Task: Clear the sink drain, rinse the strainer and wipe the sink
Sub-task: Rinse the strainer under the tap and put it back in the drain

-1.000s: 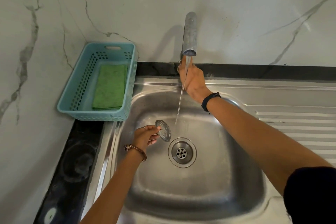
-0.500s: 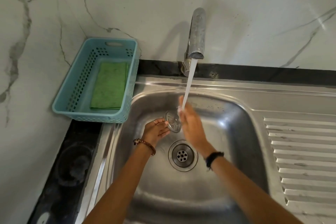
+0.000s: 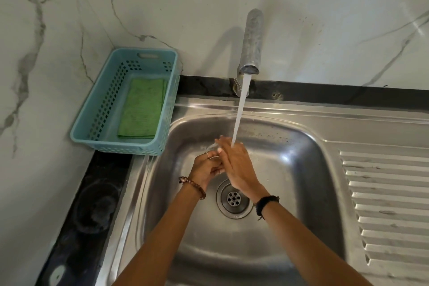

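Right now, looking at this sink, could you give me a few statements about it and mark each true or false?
1. Water runs from the tap. True.
2. The green cloth lies in the sink. False: it lies in the blue basket beside the sink.
3. The stream lands on the right hand. True.
4. The drain is covered by the strainer. False: its holes show, with no strainer on it.
5. The right hand is on the tap. False: it is down in the basin, against the left hand.
6. Both wrists wear bracelets. True.
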The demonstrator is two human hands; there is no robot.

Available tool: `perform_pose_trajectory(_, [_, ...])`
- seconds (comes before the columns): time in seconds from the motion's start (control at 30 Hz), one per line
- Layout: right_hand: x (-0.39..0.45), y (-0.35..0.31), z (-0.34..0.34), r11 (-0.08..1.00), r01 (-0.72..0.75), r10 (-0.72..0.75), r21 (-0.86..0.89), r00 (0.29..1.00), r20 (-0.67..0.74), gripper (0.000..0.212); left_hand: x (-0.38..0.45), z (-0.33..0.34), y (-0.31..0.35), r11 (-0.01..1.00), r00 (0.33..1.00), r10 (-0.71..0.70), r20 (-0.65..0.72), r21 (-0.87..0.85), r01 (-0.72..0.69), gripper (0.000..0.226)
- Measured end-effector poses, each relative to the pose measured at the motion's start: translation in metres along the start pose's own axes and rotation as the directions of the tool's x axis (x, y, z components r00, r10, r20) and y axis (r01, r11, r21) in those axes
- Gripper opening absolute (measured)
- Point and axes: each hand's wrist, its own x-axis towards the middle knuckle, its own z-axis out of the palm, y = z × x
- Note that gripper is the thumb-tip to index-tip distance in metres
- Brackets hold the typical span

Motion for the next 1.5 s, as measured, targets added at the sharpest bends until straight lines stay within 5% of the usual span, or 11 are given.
perform_pose_trajectory(0.07, [0.007,-0.001,-0.004,0.905,-0.267,0.273,0.331,0.962,0.029,0.033,-0.002,-0.003,-0.001,1.0,1.0,-0.003,0.006,0.004,0.003,0.015])
perform_pose_trajectory(0.17, [0.011,0.005,-0.013,0.526,-0.497,0.437,0.69,0.854,0.283,0.025,-0.001,-0.009,-0.006,0.998,0.996,-0.025,-0.083,-0.061,0.02,0.013])
perform_pose_trajectory(0.33, [-0.008,-0.004,-0.021,0.823,-0.242,0.21,0.514,0.97,0.121,0.01,0.001,-0.003,-0.01,0.921,0.968,-0.251,0.001,-0.309,0.239,0.034])
perform_pose_trajectory(0.43, [-0.033,-0.008,-0.02,0.99,0.087,-0.097,0.108,0.992,0.086,0.025,0.006,0.002,-0.003,0.867,0.95,-0.303,0.073,-0.393,0.306,0.037])
perform_pose_trajectory(0.5, [-0.043,-0.003,-0.025,0.944,0.26,-0.248,-0.202,0.965,0.083,0.031,0.009,0.002,0.0,0.877,0.965,-0.24,0.11,-0.402,0.264,0.023])
perform_pose_trajectory(0.63, [-0.038,0.0,-0.034,0.828,0.227,-0.133,-0.512,0.968,0.214,0.065,0.01,0.008,0.0,0.93,0.986,-0.136,0.101,-0.329,0.162,0.03])
perform_pose_trajectory(0.83, [-0.035,-0.003,-0.029,0.845,0.335,-0.221,-0.418,0.929,0.298,0.059,0.008,0.011,0.017,0.972,0.996,-0.048,0.08,-0.227,0.065,0.037])
perform_pose_trajectory(1.0, [-0.031,-0.001,-0.039,0.779,0.236,-0.162,-0.582,0.971,0.177,0.071,0.005,0.009,0.024,0.974,0.994,-0.056,0.095,-0.213,0.076,0.037])
perform_pose_trajectory(1.17, [-0.039,-0.007,-0.031,0.859,0.336,-0.247,-0.385,0.933,0.262,0.058,0.001,0.012,0.023,0.983,0.994,-0.032,0.107,-0.179,0.051,0.036])
perform_pose_trajectory(1.33, [-0.039,0.01,-0.052,0.715,0.29,-0.274,-0.636,0.953,0.126,0.055,0.0,0.01,0.023,0.979,0.988,-0.045,0.145,-0.19,0.072,0.035])
perform_pose_trajectory(1.5, [-0.038,0.003,-0.036,0.957,0.193,-0.203,-0.216,0.979,-0.025,0.034,-0.001,0.024,0.02,0.969,0.993,-0.051,0.106,-0.236,0.075,0.035])
